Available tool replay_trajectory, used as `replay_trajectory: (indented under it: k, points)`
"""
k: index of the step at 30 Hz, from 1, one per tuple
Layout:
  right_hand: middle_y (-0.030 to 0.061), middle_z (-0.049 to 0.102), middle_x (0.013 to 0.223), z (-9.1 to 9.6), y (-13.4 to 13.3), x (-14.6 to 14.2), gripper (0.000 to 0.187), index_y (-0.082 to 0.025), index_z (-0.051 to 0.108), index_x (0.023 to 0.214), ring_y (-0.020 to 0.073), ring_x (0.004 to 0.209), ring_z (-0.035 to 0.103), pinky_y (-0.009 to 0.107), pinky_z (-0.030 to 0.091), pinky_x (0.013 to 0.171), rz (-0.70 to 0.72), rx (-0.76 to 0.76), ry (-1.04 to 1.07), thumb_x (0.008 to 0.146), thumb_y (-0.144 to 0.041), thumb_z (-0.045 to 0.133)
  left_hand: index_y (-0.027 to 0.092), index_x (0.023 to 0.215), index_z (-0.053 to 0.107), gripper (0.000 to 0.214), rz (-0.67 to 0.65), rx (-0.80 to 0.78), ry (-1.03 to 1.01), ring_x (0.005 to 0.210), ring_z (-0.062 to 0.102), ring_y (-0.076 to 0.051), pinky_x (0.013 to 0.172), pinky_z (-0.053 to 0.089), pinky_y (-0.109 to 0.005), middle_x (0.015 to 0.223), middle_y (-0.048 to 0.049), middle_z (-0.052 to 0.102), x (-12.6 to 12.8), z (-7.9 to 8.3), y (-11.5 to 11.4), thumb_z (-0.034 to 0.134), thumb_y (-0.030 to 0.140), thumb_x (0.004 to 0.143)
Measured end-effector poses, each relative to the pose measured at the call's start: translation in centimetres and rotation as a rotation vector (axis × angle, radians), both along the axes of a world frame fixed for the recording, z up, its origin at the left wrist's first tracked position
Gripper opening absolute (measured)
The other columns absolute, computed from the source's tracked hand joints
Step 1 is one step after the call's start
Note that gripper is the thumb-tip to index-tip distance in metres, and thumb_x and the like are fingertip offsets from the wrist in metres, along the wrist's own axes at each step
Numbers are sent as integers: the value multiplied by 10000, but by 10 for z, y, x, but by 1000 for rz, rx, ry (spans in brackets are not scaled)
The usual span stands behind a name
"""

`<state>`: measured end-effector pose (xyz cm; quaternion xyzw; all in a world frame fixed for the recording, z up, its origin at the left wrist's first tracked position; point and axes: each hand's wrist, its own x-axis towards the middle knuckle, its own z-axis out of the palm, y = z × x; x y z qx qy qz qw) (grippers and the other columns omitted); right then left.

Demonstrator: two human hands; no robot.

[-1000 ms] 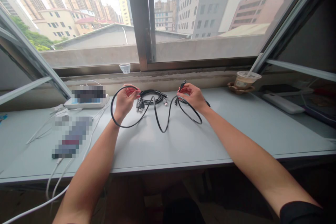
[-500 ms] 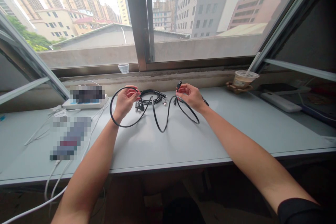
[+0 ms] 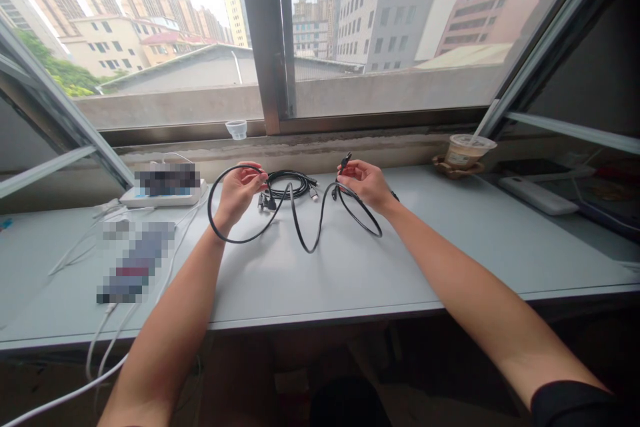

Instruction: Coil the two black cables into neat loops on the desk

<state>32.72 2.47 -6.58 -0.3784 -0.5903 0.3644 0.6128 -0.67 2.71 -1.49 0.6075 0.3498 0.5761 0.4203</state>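
Both hands are raised over a grey desk (image 3: pixel 350 273), holding one long black cable (image 3: pixel 305 240) between them. My left hand (image 3: pixel 239 192) is closed on the cable, which loops out round its left side. My right hand (image 3: pixel 364 183) pinches the cable near its other end, and a black plug sticks up above the fingers. Between the hands the cable sags in a deep curve down to the desk. Behind it, a coiled bundle of black cables (image 3: pixel 289 184) with several plugs lies near the wall.
At the left lie a white charging block (image 3: pixel 165 196), a blurred device (image 3: pixel 135 263) and white cords (image 3: pixel 100 347) that hang over the front edge. A drink cup with a straw (image 3: pixel 467 151) and a white flat device (image 3: pixel 537 195) sit at the right. A small clear cup (image 3: pixel 237 129) stands on the sill.
Almost nothing differs. Both hands keep their grip on the black cable, and they have shifted only slightly.
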Motion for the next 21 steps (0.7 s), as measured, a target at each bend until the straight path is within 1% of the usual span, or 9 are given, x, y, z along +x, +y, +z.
replay_trajectory:
  k: [3,6,8,11,14,17,19,21]
  points:
    - [47,740,951,4,-3,1,287,-213,758,938,206,911,701,364,650,806,33,26,-37,752,-394,881,166,1018,655,452,-52,-25,-3,856,709,-140,805,649,-313,915,-21,697,0,0,0,923,415,753]
    - [65,771,981,5,-5,0,208,-208,752,844,217,972,724,372,613,929,78,119,-123,740,-334,881,166,1004,667,417,-105,-44,-7,848,709,-142,812,658,-335,899,-12,680,0,0,-2,912,411,770]
    - [78,791,999,3,-6,-5,187,-207,768,826,224,979,743,363,601,945,114,157,-189,733,-321,883,166,994,673,410,-136,-61,0,848,716,-147,811,660,-342,902,-16,686,1,1,-4,910,419,774]
    - [90,801,988,-3,-9,-16,187,-213,820,875,221,904,753,337,611,830,200,198,-327,808,-387,836,164,1009,692,450,-169,-116,45,855,737,-164,819,660,-352,895,-29,713,5,3,-9,927,451,752]
    - [89,794,948,-5,-12,-26,236,-226,860,926,193,807,728,315,584,756,257,336,-510,912,-441,763,154,1037,722,529,-165,-183,159,861,759,-199,760,653,-335,905,-65,750,15,5,-16,936,522,723]
    - [78,769,938,-3,-14,-30,268,-247,871,1024,171,780,700,300,553,737,245,454,-646,997,-435,682,149,1038,720,571,-136,-231,251,817,766,-215,656,622,-300,935,-99,776,31,6,-25,906,595,733]
    - [77,754,972,0,-16,-31,274,-269,863,1094,170,798,687,299,540,735,213,503,-716,1034,-410,636,150,1025,710,550,-135,-247,274,784,758,-205,606,587,-267,918,-99,778,42,7,-33,870,612,772]
    - [79,746,995,3,-20,-33,266,-286,856,1119,176,817,683,305,540,745,184,538,-753,1046,-385,620,144,1004,709,518,-164,-255,301,763,741,-187,584,554,-240,886,-98,776,49,8,-39,848,600,802]
